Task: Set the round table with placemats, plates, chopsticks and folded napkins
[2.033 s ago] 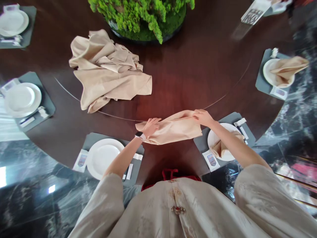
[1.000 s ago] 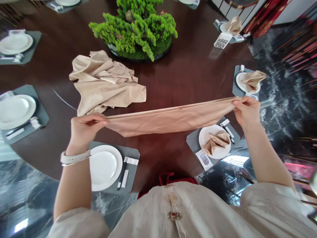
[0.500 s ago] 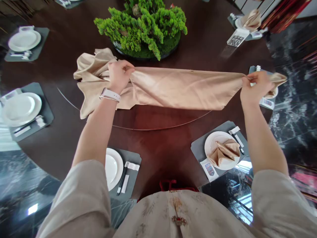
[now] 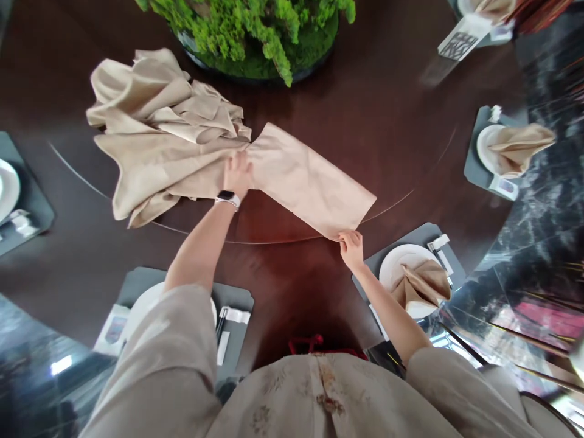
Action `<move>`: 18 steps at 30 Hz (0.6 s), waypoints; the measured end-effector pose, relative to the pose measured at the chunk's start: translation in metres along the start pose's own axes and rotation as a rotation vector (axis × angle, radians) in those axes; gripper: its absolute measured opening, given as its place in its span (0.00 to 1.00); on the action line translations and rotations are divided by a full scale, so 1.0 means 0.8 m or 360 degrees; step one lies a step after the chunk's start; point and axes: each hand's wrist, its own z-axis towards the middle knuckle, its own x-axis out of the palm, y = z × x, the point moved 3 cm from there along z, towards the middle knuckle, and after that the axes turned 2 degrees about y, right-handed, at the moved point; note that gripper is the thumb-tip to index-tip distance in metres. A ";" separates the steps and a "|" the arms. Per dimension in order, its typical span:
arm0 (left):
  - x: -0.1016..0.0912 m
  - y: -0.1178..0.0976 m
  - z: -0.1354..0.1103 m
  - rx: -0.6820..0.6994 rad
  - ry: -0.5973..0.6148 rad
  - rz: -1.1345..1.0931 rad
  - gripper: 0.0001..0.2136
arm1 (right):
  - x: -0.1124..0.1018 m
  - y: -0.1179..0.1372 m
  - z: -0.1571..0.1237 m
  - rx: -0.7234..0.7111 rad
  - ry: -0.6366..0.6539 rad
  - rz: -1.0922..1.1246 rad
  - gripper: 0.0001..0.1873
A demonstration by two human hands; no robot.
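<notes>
A folded beige satin napkin (image 4: 310, 182) lies slantwise on the dark table, its right end lower and nearer to me. My right hand (image 4: 352, 249) pinches its near right corner between thumb and fingers. At the napkin's left end my left hand (image 4: 238, 173) rests with fingers laid forward on the fabric, a watch on its wrist. To the left spreads a crumpled heap of beige napkins (image 4: 150, 115), touching the folded one. The boundary between the two is partly hidden under my left hand.
A green plant centrepiece (image 4: 255, 36) stands at the back. Place settings ring the table: a plate with a folded napkin (image 4: 422, 286) near right, another folded napkin (image 4: 520, 146) far right, and a grey placemat (image 4: 237, 298) beside my left arm. A white card stand (image 4: 460, 42) is at upper right.
The napkin strip, earlier stretched level between both hands, now slants on the table. My right hand has come inward and toward me; my left hand has gone from pinching to lying on the cloth.
</notes>
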 end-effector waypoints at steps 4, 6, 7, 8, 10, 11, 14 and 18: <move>0.079 -0.110 -0.112 0.0851 0.0621 -0.0232 0.17 | 0.034 0.059 -0.026 0.0008 0.0062 0.0136 0.13; 0.113 -0.153 -0.179 0.0994 0.0808 -0.0389 0.17 | 0.046 0.086 -0.035 -0.0008 0.0145 0.0228 0.12; 0.125 -0.164 -0.208 0.0918 0.0801 -0.0447 0.14 | 0.050 0.095 -0.038 -0.0036 0.0201 0.0264 0.11; 0.134 -0.168 -0.233 0.0784 0.0757 -0.0498 0.10 | 0.052 0.100 -0.040 -0.0076 0.0263 0.0275 0.09; 0.138 -0.158 -0.275 0.0380 0.0535 -0.0599 0.08 | 0.049 0.096 -0.041 -0.0141 0.0362 0.0203 0.07; 0.136 -0.147 -0.292 0.0148 0.0393 -0.0650 0.10 | 0.044 0.087 -0.041 -0.0134 0.0369 0.0129 0.07; 0.119 -0.109 -0.332 -0.0502 -0.0022 -0.0775 0.10 | 0.022 0.049 -0.037 0.0097 0.0210 -0.0038 0.05; 0.101 -0.076 -0.356 -0.0933 -0.0323 -0.0831 0.16 | 0.015 0.023 -0.025 0.0570 0.0069 0.0345 0.09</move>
